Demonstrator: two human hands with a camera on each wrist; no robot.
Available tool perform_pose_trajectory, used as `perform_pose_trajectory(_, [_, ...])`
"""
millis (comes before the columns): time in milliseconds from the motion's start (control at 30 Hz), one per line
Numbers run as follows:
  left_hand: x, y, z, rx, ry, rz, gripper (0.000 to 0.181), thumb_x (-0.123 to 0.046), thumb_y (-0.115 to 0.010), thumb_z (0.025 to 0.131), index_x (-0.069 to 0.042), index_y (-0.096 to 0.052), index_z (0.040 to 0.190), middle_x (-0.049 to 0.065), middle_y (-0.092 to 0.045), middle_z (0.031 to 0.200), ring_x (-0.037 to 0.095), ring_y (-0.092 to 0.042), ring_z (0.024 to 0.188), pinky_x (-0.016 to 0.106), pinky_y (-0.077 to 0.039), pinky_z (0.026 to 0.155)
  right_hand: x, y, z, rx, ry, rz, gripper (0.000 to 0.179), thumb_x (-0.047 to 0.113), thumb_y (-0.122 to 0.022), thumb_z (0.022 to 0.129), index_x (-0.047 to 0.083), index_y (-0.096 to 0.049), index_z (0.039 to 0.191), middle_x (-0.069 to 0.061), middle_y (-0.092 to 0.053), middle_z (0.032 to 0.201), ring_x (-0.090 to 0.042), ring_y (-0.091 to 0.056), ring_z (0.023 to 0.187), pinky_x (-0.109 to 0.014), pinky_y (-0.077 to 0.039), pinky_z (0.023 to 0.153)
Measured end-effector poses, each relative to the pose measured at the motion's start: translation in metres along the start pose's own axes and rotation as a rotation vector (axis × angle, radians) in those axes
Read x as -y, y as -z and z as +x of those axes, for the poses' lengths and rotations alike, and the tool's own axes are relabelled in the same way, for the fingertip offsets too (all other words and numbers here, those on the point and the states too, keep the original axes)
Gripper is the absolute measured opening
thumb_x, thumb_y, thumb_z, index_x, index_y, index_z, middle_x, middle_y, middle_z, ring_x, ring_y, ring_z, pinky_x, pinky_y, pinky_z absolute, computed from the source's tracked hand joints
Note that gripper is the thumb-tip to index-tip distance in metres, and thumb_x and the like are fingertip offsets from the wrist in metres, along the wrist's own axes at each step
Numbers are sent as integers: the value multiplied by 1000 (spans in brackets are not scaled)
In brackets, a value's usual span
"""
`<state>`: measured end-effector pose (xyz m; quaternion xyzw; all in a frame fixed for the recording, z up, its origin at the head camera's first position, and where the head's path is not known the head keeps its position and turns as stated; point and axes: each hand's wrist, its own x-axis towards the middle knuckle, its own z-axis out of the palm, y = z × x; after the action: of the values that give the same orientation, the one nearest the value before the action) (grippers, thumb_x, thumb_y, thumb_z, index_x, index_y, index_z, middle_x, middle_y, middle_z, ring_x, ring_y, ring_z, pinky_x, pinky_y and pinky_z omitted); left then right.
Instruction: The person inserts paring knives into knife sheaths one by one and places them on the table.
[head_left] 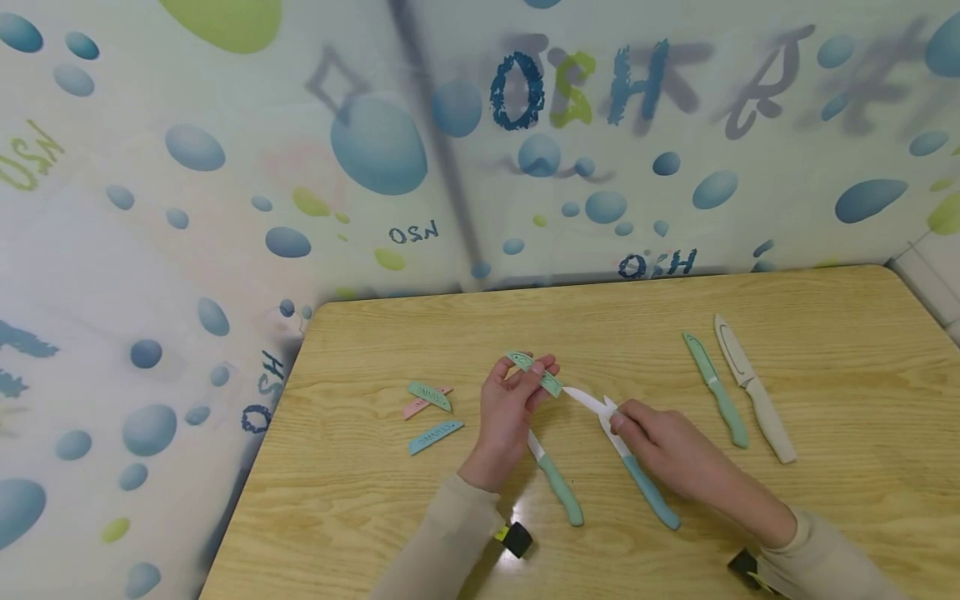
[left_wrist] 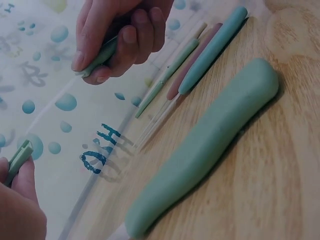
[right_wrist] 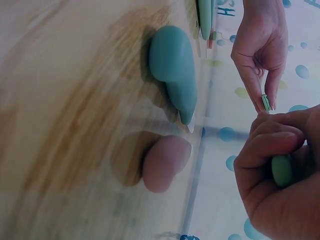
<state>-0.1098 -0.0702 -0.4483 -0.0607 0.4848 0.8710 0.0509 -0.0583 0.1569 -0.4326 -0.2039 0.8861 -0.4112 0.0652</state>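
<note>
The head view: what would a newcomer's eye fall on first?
Probably the white-bladed knife, below and right of centre, gripped by the right hand and pointing towards the green sheath that the left hand pinches. Next, behind the table, comes the wall, patterned with blue and green spots.

the head view is bright with tabletop (head_left: 345, 492) glare, wrist views dim.

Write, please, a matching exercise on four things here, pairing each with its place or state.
1. Left hand
2. Right hand
3. Pink sheath
4. Cream knife

a. lies under a loose green sheath
b. grips a green-handled knife
c. lies right of a sheathed green knife, head view
d. pinches a green sheath

Pairs: 1-d, 2-b, 3-a, 4-c
</note>
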Motion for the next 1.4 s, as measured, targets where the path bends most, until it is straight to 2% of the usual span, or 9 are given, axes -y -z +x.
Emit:
perform_pose_trajectory(400, [2,-2,-2,2,1,20,34,1,-60,103,16,-49,132,20,-73,118,22,-74,105,33,-59,95,1,-2,2,-2,-4,-28,19,21,-50,112,13,-63,101,10,-44,68,-2,-38,57,-21,-37,51])
perform_pose_trajectory(700, [3,-2,-3,4,9,7,31,1,-60,103,15,-51,130,20,-74,118,22,-74,106,34,-59,96,0,-3,3,17,-24,-20,21,23,-49,112,12,-63,100,10,-42,66,-2,-33,54,-21,-33,47])
perform_pose_trajectory(967, [4,-4,-6,7,14,8,19,0,-62,103,6,-59,121,19,-74,117,23,-74,106,35,-59,95,2,-4,3,35,-33,-8,23,27,-49,112,15,-61,97,10,-41,65,-3,-32,52,-21,-33,45])
perform_pose_trajectory(1400, [7,-3,-6,23,17,-1,21,1,-61,103,8,-57,122,19,-74,117,22,-74,106,35,-59,96,5,-3,5,53,-54,8,25,28,-49,112,14,-61,95,9,-41,64,-4,-30,51,-21,-32,45])
